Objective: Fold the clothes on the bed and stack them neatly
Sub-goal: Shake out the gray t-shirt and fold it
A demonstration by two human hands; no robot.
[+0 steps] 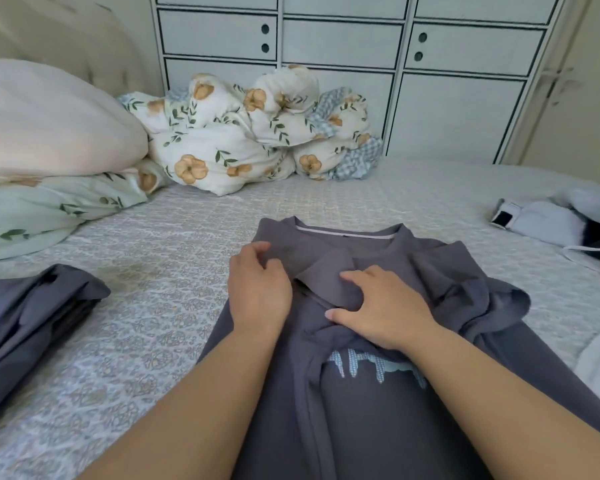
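Observation:
A grey T-shirt [378, 403] with a pale blue print lies spread on the bed in front of me, collar toward the far side. Its left side and sleeve are turned inward over the chest. My left hand [257, 289] rests on the shirt's upper left, fingers curled onto the folded edge near the shoulder. My right hand [381, 306] lies on the folded-in sleeve at the chest, fingers bent and pressing the cloth, thumb tucked at its lower edge. The right sleeve [492, 299] is bunched out to the side. A folded grey garment [25, 320] lies at the left.
The patterned bedcover [153, 289] shows between the shirt and the grey pile. Pillows [42, 126] and a crumpled floral duvet [250, 133] sit at the head. White and dark clothes [555, 223] lie at the right edge. White cabinets [361, 46] stand behind.

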